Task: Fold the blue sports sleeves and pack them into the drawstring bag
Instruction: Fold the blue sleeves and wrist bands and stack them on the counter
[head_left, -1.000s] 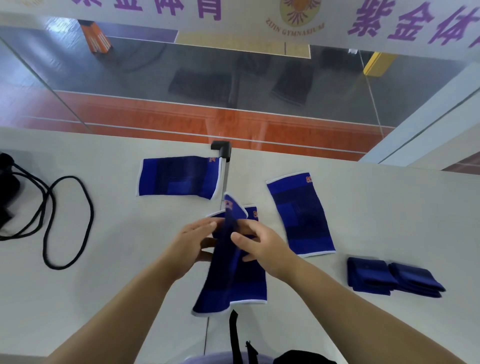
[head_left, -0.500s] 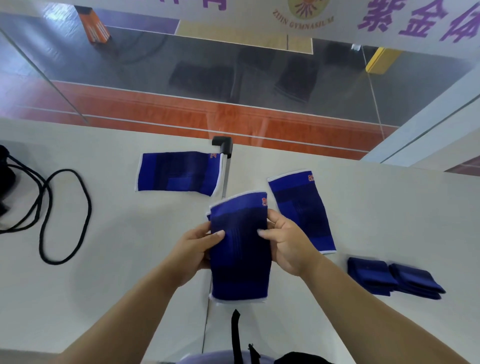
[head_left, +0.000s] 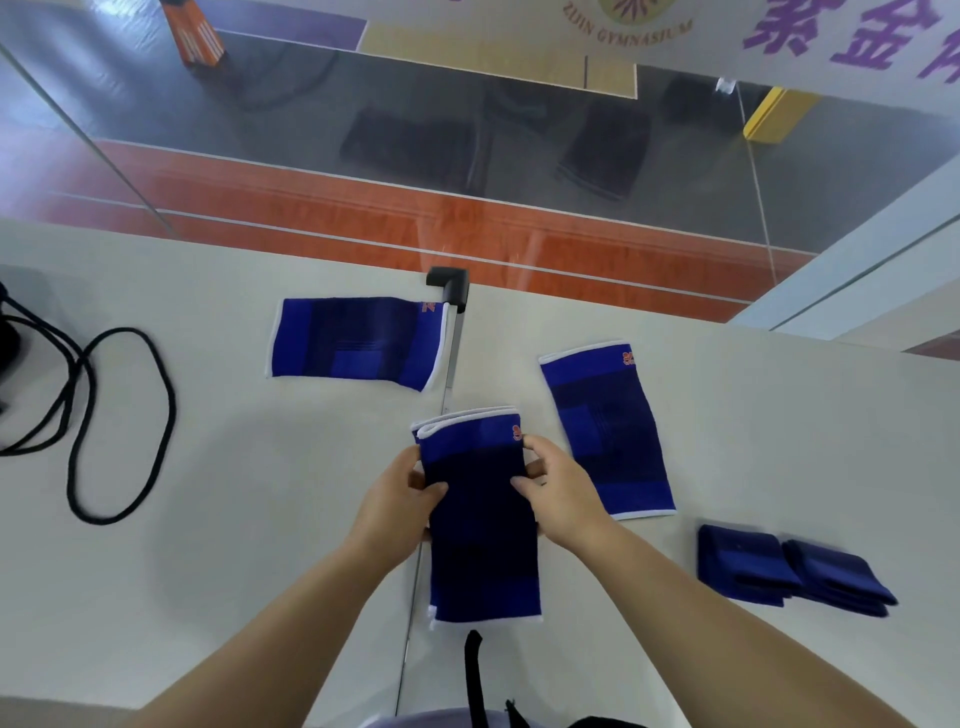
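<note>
Two blue sports sleeves (head_left: 480, 530), stacked one on the other, lie lengthwise at the table's middle front. My left hand (head_left: 397, 501) pinches their left edge and my right hand (head_left: 558, 493) pinches their right edge, thumbs on top. Another flat blue sleeve (head_left: 356, 343) lies farther back to the left, and a third flat sleeve (head_left: 608, 428) lies just right of my right hand. Two folded blue sleeves (head_left: 784, 571) sit side by side at the right. The black drawstring bag (head_left: 8, 343) shows only at the far left edge, its cord (head_left: 122, 426) looped on the table.
The white table (head_left: 234, 519) has a seam down its middle with a black clamp (head_left: 449, 286) at the far edge. Behind the table stands a glass pane over an orange and grey floor. A black strap (head_left: 475, 670) hangs at the near edge.
The sleeve that I held up on edge has been turned flat and laid down onto the sleeve beneath it. Both hands shifted to the stack's sides.
</note>
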